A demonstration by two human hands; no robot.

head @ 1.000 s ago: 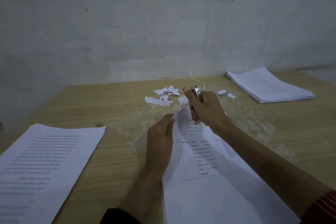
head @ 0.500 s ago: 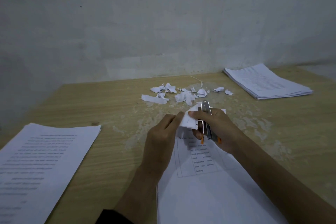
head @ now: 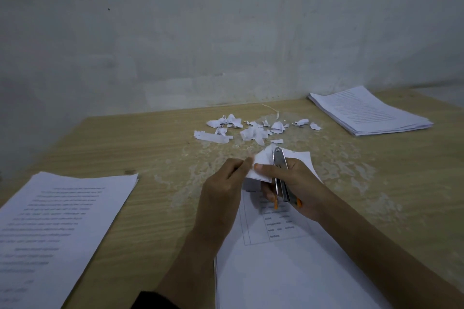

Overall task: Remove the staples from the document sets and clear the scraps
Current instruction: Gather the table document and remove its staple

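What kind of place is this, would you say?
Likely a plain office or study desk: a wooden table against a bare wall, stacks of printed pages, and a staple remover in the right hand.

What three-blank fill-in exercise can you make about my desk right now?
The right-hand grip holds a metal tool with ___ handle tips.
The left-hand grip pinches the document by its far ___.
The torn scraps lie between the document and the ___.
Missing words: orange; corner; wall.
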